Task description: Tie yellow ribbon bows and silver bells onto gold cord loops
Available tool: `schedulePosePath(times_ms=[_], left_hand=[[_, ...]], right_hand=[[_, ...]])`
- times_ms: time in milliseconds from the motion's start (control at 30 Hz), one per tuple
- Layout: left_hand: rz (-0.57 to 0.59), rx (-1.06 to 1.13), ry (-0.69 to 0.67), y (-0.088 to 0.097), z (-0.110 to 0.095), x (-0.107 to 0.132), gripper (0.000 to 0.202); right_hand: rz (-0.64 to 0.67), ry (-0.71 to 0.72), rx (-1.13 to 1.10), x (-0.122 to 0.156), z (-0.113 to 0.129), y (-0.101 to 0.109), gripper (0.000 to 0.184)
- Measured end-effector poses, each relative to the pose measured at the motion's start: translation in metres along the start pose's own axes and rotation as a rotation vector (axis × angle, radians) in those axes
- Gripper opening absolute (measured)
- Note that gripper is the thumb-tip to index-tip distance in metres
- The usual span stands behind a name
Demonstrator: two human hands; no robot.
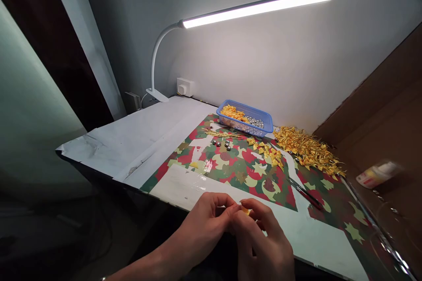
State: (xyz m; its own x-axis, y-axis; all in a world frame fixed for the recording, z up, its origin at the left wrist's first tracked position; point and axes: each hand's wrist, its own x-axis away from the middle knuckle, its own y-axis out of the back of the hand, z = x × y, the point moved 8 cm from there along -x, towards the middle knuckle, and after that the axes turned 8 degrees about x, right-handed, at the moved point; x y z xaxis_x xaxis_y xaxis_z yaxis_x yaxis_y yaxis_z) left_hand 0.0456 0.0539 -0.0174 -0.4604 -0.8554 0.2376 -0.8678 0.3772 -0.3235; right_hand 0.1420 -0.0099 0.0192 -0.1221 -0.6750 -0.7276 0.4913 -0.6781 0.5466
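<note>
A small yellow ribbon piece (245, 210) peeks out between my fingertips, mostly covered by them. My left hand (211, 215) pinches at its left side, thumb and forefinger pressed together. From the other side my right hand (263, 239) has its fingers closed around the same piece, touching the left fingertips. Both hands are just above the table's front edge. Beyond them, several small yellow ribbon bows (272, 156) lie scattered on the patterned sheet (240, 171). Several silver bells (227, 145) sit near a bunch of thin gold ties (222, 134).
At the back stands a blue basket (245, 128) holding yellow pieces and silver bells. A heap of gold ribbon ties (308, 149) lies right of it. Dark tweezers (306, 194) rest at the right, with a white-capped bottle (376, 174) beyond. A lit lamp (260, 9) hangs overhead.
</note>
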Motion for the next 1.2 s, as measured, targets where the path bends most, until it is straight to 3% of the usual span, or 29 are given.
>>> schedulePosePath(times_ms=[100, 233, 367, 467, 633, 833, 1000, 1200], left_hand=[[0.006, 0.017, 0.009, -0.003, 0.001, 0.002, 0.034], [0.04, 0.059, -0.011, -0.007, -0.004, 0.006, 0.041], [0.07, 0.087, -0.023, -0.005, -0.004, 0.008, 0.045], [0.071, 0.082, -0.037, -0.002, -0.003, 0.009, 0.043], [0.074, 0.078, -0.023, 0.001, -0.003, 0.013, 0.042], [0.076, 0.078, 0.026, 0.004, -0.009, 0.014, 0.042], [0.041, 0.125, 0.075, 0.009, -0.007, 0.015, 0.039], [0.14, 0.279, 0.083, 0.0, -0.006, 0.016, 0.034]], right_hand=[[-0.037, -0.184, -0.396, -0.002, -0.008, 0.006, 0.017], [-0.02, -0.601, -0.941, -0.001, -0.031, 0.003, 0.01], [-0.015, -0.821, -1.183, -0.001, -0.049, 0.005, 0.011], [-0.014, -0.847, -1.225, 0.0, -0.061, 0.007, 0.013], [-0.02, -0.753, -1.189, -0.007, -0.08, 0.016, 0.01], [-0.327, -0.948, -1.094, -0.011, -0.125, 0.051, 0.02], [-0.48, -0.905, -1.017, -0.013, -0.149, 0.076, 0.023], [-0.465, -0.95, -1.02, -0.004, -0.172, 0.065, 0.025]])
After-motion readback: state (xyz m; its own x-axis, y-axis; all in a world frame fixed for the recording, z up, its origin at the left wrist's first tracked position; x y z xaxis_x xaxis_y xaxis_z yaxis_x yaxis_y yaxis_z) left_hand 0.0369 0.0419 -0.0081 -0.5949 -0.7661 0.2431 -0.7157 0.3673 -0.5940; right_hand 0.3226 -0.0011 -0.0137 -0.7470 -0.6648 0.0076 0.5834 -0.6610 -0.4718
